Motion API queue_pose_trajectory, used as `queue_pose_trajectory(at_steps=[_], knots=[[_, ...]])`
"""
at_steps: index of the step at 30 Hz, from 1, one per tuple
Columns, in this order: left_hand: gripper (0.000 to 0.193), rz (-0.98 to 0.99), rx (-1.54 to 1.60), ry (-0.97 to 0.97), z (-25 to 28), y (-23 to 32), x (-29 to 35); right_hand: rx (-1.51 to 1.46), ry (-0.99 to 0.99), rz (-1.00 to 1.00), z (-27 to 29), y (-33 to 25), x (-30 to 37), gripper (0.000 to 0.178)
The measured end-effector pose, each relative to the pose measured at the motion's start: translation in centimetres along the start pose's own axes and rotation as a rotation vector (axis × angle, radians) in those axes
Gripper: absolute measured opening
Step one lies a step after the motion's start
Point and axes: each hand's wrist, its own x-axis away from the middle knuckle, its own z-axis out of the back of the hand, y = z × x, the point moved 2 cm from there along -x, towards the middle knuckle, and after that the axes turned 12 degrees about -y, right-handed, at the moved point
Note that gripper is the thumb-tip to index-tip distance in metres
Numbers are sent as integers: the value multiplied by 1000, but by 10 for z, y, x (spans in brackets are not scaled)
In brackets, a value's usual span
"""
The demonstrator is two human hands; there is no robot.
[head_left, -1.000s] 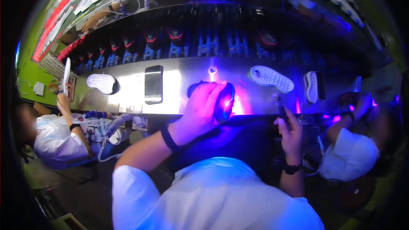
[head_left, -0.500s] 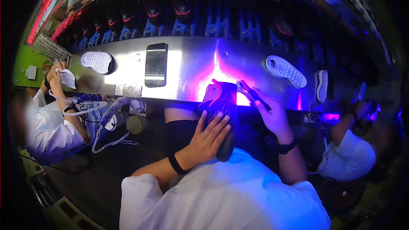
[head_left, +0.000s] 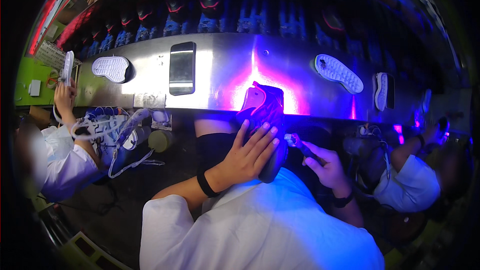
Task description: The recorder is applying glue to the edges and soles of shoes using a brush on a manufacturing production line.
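A dark shoe upper (head_left: pixel 269 104) rests upright across my lap, toward the bench edge, lit in pink and violet. My left hand (head_left: pixel 244 159) lies over its near part, fingers stretched along the side, holding it steady against me. In my right hand (head_left: pixel 326 166) is a small brush (head_left: pixel 300 146) with a dark handle and a pale, clotted tip. That tip is at the right side of the shoe; whether it touches, I cannot tell.
On the metal bench (head_left: pixel 220 90) lie a phone (head_left: pixel 182 69), a white shoe sole (head_left: pixel 111 68) and another sole (head_left: pixel 339 73). Behind runs a dark rack (head_left: pixel 250 5) of shoes. Co-workers sit at left (head_left: pixel 70 160) and right (head_left: pixel 407 185). A hose (head_left: pixel 131 120) hangs by cups at left.
My right hand has drawn the brush down toward me along the shoe's right side. The shoe has shifted slightly. The left co-worker has raised a sole.
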Motion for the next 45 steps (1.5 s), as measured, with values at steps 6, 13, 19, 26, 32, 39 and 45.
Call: queue_pose_trajectory(at_steps=[6, 13, 19, 26, 32, 39, 45], knots=[[52, 77, 40, -31, 4, 1, -6, -95, 27, -39, 17, -13, -37, 45], [60, 130, 56, -68, 10, 10, -28, -96, 20, -1, 18, -21, -2, 45], [78, 145, -40, -23, 6, 20, -43, 20, 115, 75, 20, -22, 2, 46], [77, 178, -60, -47, 7, 26, -58, -106, 91, 83, 18, -17, 18, 46], [71, 216, -72, -12, 6, 32, -84, -212, 127, 58, 11, -15, 41, 47], [74, 241, -121, 13, 4, 33, -121, -249, 304, 77, 3, -10, 58, 46], [93, 272, -99, 10, 9, 27, -146, 321, 526, 165, 36, -46, 51, 44]])
